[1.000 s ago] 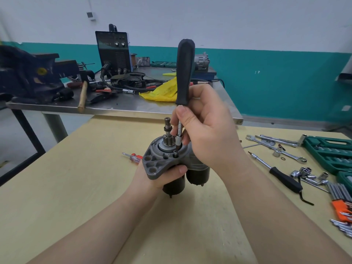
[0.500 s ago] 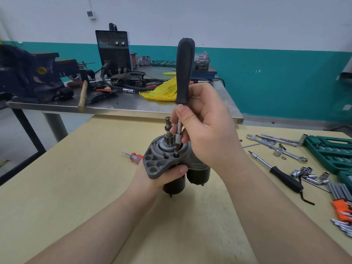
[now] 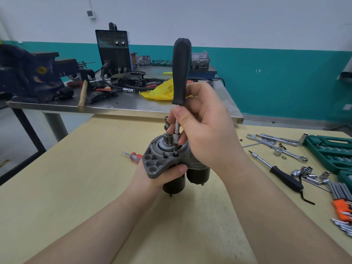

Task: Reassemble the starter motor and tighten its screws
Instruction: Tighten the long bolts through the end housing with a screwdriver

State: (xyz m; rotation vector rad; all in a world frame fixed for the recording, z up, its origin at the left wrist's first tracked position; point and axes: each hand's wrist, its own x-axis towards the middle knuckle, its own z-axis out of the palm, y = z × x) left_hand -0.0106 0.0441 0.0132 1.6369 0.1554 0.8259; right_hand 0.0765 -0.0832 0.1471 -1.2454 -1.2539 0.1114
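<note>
While the left hand (image 3: 162, 174) wraps around the dark body of the starter (image 3: 167, 161), fingers curled shut on it under the grey flange, the motor stands upright near the middle of the wooden table (image 3: 76, 187), its pinion shaft pointing up. Just right of the starter, the right hand (image 3: 207, 126) pinches the metal shank of the driver (image 3: 181, 73) between thumb and fingers, closed on it low down, below the black handle, which rises nearly vertical above the starter. The driver's bit meets a screw (image 3: 175, 152) on the starter's flange, just in front of the pinion. Left of the starter, a small red screwdriver (image 3: 133, 155) lies flat on the table, apart from it. Right of the starter, well apart, lie a second black-handled driver (image 3: 282, 175), a wrench (image 3: 276, 147), loose sockets (image 3: 306, 173), a green case (image 3: 329, 151) and a set of hex keys (image 3: 342, 202) in an orange holder. Behind the starter, beyond the table's far edge, stands a steel bench (image 3: 123, 105) carrying a blue vise (image 3: 32, 73), a hammer (image 3: 83, 96), a black welder (image 3: 114, 50) with cables, and a yellow bag (image 3: 162, 90).
</note>
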